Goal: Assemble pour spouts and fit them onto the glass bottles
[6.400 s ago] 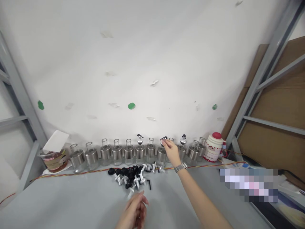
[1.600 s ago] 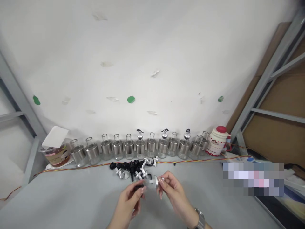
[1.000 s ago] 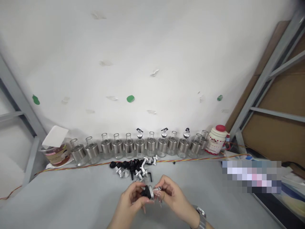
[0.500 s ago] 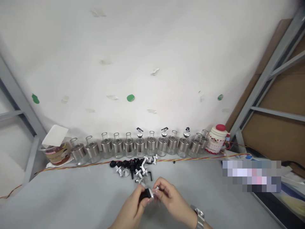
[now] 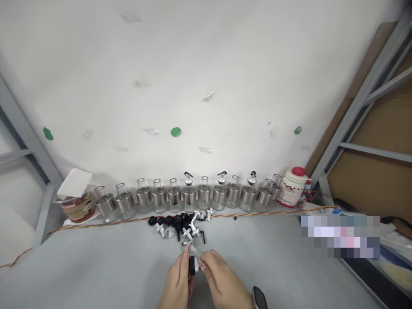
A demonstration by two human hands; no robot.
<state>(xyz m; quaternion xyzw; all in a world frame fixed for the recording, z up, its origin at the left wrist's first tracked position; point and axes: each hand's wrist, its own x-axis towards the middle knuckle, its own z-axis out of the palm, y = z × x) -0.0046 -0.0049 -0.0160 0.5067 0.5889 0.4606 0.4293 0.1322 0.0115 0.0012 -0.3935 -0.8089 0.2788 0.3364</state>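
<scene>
My left hand (image 5: 180, 274) is closed around a black and silver bottle stopper (image 5: 193, 265), its silver end facing right. Fingers of my right hand (image 5: 217, 274) pinch together at that silver end; what they grip, if it is a separate piece, is hidden by the fingertips. Just beyond my hands lies a pile of black and silver pourer parts (image 5: 180, 223). Behind it stands a row of glass bottles with metal sleeves (image 5: 174, 196). Three of them carry silver pourer tops with black levers, one being the pourer top (image 5: 222, 177) near the middle.
A twisted red and yellow cord (image 5: 257, 214) runs across the table before the bottles. At the left stands a plastic tub (image 5: 77, 209) with paper on top; at the right, a white jar with a red lid (image 5: 291, 189). Papers and a blurred item lie far right.
Both hands have shifted a little left and down with the stopper. The stopper has turned in my left hand, and my right wrist has rotated, so the watch face now shows.
</scene>
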